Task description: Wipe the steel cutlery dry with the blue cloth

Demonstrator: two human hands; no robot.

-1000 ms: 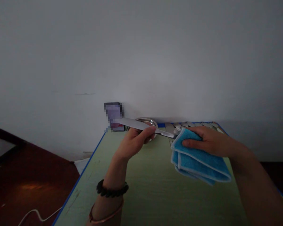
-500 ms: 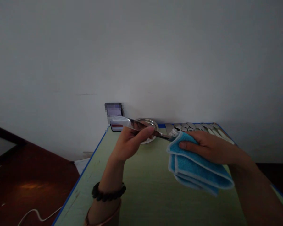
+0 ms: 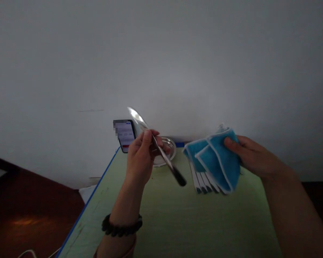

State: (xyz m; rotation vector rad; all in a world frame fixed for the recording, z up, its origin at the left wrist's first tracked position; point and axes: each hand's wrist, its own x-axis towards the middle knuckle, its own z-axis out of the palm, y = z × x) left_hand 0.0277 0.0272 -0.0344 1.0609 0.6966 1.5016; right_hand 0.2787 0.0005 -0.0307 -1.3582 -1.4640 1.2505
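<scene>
Between the thumb and fingers of my left hand (image 3: pixel 141 154) is a shiny metal table knife (image 3: pixel 164 154), its blade pointing up and left and its dark-looking handle end down to the right. My right hand (image 3: pixel 254 154) grips a folded blue cloth (image 3: pixel 218 157) with white edging, held apart from the knife. Below and behind the cloth, the pale handles of several pieces of cutlery (image 3: pixel 204 181) lie side by side; the cloth hides their other ends. Behind my left fingers stands a round metal dish (image 3: pixel 172 148), partly covered by the hand.
A phone (image 3: pixel 126 136) leans against the wall at the table's back left corner. The green table (image 3: pixel 161 222) has a blue edge and meets the pale wall. On the floor at left lie a white cable (image 3: pixel 28 252) and a white object (image 3: pixel 86 193).
The cloth has come off the knife handle and moved away to the right, opening out somewhat. My left hand has turned the knife steeper, blade up.
</scene>
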